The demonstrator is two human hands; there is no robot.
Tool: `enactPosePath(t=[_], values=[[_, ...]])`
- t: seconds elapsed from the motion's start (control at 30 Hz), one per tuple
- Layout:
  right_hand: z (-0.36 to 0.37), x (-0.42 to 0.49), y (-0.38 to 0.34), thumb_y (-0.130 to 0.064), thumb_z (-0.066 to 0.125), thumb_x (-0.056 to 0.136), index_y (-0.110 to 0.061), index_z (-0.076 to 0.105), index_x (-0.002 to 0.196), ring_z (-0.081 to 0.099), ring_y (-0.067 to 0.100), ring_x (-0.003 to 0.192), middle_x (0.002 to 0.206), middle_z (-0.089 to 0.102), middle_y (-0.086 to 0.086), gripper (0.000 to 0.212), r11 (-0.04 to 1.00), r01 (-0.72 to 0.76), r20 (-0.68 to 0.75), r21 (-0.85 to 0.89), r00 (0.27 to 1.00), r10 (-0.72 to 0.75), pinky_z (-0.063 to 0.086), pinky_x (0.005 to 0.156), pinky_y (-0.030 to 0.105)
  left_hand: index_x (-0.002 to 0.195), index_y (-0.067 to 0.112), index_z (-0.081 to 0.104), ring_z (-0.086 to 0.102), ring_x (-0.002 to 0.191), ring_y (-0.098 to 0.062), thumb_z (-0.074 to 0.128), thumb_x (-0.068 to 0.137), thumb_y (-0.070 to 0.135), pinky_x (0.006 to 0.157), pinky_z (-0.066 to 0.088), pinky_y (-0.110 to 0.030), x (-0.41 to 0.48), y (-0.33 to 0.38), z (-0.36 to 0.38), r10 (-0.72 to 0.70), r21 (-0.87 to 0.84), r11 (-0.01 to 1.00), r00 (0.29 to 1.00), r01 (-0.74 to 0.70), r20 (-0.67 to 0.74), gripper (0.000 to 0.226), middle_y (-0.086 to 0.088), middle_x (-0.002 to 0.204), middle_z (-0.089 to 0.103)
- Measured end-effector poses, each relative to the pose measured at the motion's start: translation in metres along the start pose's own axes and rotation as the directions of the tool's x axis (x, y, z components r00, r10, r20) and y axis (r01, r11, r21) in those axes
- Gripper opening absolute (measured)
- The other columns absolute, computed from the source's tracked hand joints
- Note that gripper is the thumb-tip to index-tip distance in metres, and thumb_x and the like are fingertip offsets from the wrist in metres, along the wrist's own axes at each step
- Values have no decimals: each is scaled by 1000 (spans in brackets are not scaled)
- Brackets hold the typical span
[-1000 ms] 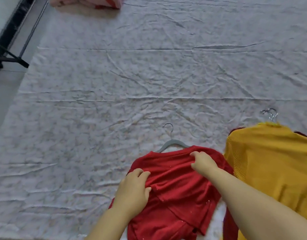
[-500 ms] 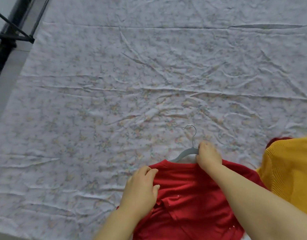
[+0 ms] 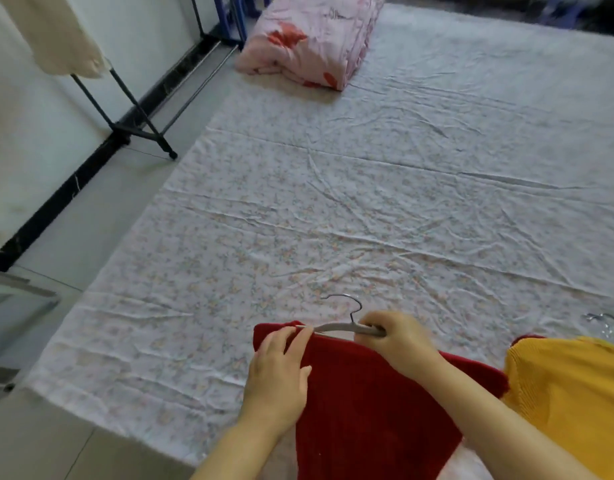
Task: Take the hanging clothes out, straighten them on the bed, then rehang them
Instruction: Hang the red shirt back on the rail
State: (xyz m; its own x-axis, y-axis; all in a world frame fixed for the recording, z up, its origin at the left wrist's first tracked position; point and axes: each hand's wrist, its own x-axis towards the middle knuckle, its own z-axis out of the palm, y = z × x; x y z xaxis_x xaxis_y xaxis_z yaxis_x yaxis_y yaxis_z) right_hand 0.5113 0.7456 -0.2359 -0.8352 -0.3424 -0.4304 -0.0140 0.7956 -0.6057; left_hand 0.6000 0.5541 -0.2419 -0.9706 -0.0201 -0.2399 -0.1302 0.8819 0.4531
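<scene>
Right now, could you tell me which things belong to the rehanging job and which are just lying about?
In the job: red knitted top, grey plastic hanger, yellow ribbed sweater, black clothes rack.
Lying about: folded pink floral quilt.

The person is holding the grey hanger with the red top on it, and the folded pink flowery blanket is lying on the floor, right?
Not quite. The head view shows the folded pink flowery blanket lying on the bed's white floral sheet, at its far end, not on the floor. The rest holds: the right hand grips the grey hanger, and the left hand holds the red top.
</scene>
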Motion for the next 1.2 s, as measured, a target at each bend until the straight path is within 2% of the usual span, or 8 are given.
enactPosePath(t=[0.1,0.2,0.3,0.5,0.7,0.87,1.07,1.2], values=[[-4,-36,-82,-30,67,82,-24,67,79,47,10,64,66,53,-8,7,990,132,-34,-44,990,-133,33,59,23,140,28,38,32,128,-14,54,91,32,107,23,-27,-34,-10,-55,38,-26,999,976,-44,-215,51,5,137,39],[3,-73,-165,-33,67,81,-24,69,85,52,10,73,73,57,-9,10,960,262,-39,-102,963,-267,37,64,25,127,20,55,52,112,-21,62,85,25,100,33,-34,-82,-33,-112,88,-23,994,916,-105,-392,43,2,118,58],[17,-107,-249,-34,66,82,-25,68,79,51,7,68,72,58,-5,10,916,374,6,-147,926,-377,38,61,23,119,16,62,60,94,-20,61,85,21,94,42,-40,-141,-69,-167,61,-48,993,824,-107,-563,35,2,99,65],[90,-173,-411,-32,68,82,-37,50,58,43,2,56,58,48,-10,30,752,626,84,-205,777,-624,31,53,18,117,24,62,59,89,-16,57,89,21,81,40,-28,-279,-158,-254,-125,-120,991,639,51,-759,28,5,98,65],[197,-224,-516,-33,59,88,-42,43,72,48,0,66,73,52,-14,25,490,824,178,-284,547,-818,38,59,16,106,20,67,64,69,-11,69,77,12,63,51,-33,-421,-243,-302,-216,-129,962,385,241,-897,30,9,80,68],[282,-248,-584,-36,54,90,-42,52,110,49,1,74,87,52,-18,21,292,918,218,-269,353,-910,37,57,16,106,20,66,64,65,-9,80,67,4,58,52,-33,-513,-299,-314,-292,-180,890,220,420,-931,45,12,75,68],[376,-274,-666,-48,44,91,-51,36,126,57,0,85,107,55,-25,36,-58,975,333,-216,18,-943,43,61,14,99,14,70,64,58,-14,83,60,1,52,54,-34,-601,-354,-316,-415,-308,713,25,629,-910,43,5,73,68],[435,-305,-720,-49,55,86,-50,40,130,62,-3,82,111,60,-22,46,-273,953,406,-131,-199,-892,47,59,14,112,22,63,61,70,-17,65,83,13,66,51,-37,-655,-378,-309,-554,-467,524,-132,712,-822,31,5,83,64]])
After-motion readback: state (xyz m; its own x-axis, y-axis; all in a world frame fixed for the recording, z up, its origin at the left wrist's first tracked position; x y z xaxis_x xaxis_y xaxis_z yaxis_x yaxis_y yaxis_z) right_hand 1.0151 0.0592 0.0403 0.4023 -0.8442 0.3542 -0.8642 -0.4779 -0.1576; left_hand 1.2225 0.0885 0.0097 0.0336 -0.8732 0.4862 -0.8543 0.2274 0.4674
